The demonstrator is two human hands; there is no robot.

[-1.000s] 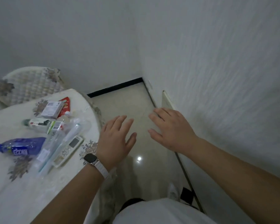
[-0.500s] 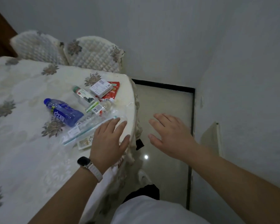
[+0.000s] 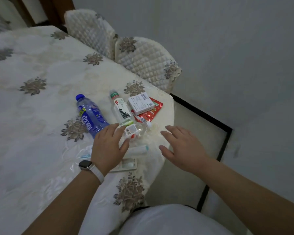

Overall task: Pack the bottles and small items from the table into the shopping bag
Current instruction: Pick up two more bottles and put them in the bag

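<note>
Cream floral cloth (image 3: 32, 133) covers the desk (image 3: 168, 106); blue bottle (image 3: 90, 116), white bottle (image 3: 120, 110) and box (image 3: 140, 103) lie near its rounded edge beside bare floor (image 3: 204, 126); left hand (image 3: 107, 146) and right hand (image 3: 182, 148) hover there, fingers (image 3: 172, 128) spread.

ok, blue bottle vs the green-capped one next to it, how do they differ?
Colour: the blue bottle is blue-tinted with a blue cap; the green-capped bottle is clear with a white label. Girth: the blue bottle looks fatter, the green-capped bottle slimmer. Shared: both lie on their sides on the table, caps pointing away from the person.
</note>
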